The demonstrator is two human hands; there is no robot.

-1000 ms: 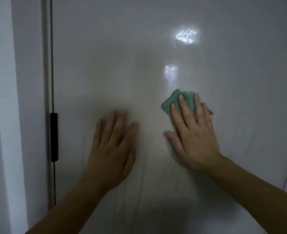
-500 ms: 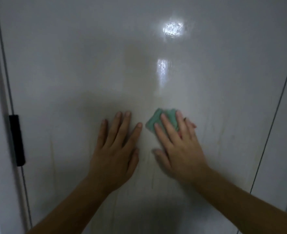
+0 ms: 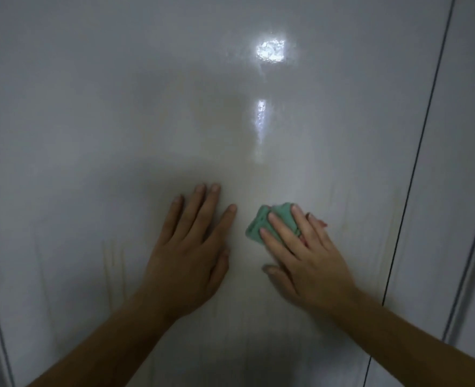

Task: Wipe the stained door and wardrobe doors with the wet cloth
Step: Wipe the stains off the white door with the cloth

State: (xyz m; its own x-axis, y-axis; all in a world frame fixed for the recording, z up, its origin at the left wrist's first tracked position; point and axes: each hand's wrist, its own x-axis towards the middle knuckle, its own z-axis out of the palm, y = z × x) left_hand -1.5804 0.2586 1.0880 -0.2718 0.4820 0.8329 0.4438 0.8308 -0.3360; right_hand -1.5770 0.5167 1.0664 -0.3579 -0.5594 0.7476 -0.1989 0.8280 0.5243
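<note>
Dim, grey frame. A square glare patch (image 3: 270, 50) and a glare streak (image 3: 261, 118) sit on the glossy door (image 3: 119, 107) above the right hand (image 3: 309, 261). Soft shadow lies below the left hand (image 3: 189, 261). Focus is soft, and the seam (image 3: 415, 163) right of the right hand bows.

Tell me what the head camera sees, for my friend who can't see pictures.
The right hand presses a green cloth flat against a glossy white door, while the left hand rests flat on the door beside it. Faint brownish streaks run down the door around the hands.
</note>
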